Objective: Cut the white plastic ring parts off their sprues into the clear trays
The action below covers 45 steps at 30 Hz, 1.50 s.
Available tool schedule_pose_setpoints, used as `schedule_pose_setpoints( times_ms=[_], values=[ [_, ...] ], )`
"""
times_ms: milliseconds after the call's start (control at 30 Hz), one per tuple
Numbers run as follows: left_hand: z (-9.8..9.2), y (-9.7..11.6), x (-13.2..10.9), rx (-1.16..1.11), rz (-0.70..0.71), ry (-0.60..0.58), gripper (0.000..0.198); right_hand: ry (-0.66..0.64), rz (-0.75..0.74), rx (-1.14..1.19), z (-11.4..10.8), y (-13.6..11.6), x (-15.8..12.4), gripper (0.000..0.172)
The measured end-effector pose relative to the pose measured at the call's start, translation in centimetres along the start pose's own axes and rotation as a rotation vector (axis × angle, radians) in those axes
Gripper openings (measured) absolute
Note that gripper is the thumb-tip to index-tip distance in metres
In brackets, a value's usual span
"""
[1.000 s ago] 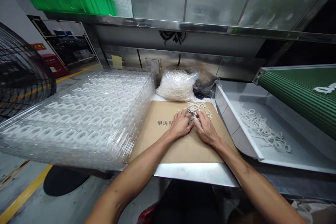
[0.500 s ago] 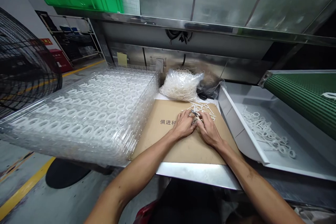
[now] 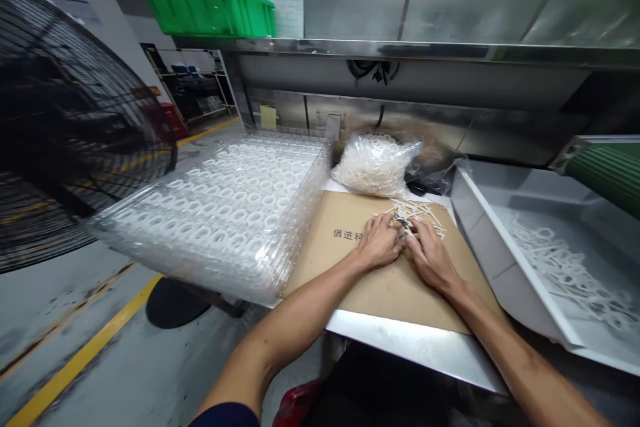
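Note:
My left hand (image 3: 381, 241) and my right hand (image 3: 430, 255) meet over a brown cardboard sheet (image 3: 390, 290), fingers closed in front of me. Between the fingertips shows a small dark, shiny piece (image 3: 401, 220) with something whitish beside it; its kind is too small and covered to make out. Thin white plastic sticks (image 3: 427, 212) lie scattered just beyond the fingers, partly hidden by my right hand. Behind them stands a clear plastic bag (image 3: 377, 163) full of off-white ring-shaped parts.
A stack of clear plastic trays (image 3: 220, 207) with rows of white rings fills the left. To the right, a grey bin (image 3: 525, 307) holds white ringed pieces beside a green conveyor belt (image 3: 607, 170). A fan (image 3: 85, 127) and a green crate (image 3: 210, 10) are farther left.
The view has turned left, so everything sits farther right in the picture. My hands stay together at the same spot on the cardboard, their fingers still around the small piece.

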<state>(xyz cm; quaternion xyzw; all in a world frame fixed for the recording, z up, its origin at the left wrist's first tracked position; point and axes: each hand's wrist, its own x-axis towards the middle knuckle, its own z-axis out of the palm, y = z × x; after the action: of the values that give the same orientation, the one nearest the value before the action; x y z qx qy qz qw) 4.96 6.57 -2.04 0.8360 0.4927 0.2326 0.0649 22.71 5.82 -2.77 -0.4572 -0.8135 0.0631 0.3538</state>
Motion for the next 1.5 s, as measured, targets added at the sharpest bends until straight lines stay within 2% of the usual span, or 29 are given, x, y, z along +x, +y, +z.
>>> schedule_pose_setpoints(
  times_ms=[833,1500],
  values=[
    [0.2,-0.3,0.0,-0.038,0.024,0.014,0.037,0.004,-0.018,-0.059,0.8,1.7,-0.2,0.048],
    [-0.1,-0.1,0.0,-0.024,0.028,0.016,0.037,0.028,-0.016,-0.064,0.6,1.4,-0.1,0.049]
  ],
)
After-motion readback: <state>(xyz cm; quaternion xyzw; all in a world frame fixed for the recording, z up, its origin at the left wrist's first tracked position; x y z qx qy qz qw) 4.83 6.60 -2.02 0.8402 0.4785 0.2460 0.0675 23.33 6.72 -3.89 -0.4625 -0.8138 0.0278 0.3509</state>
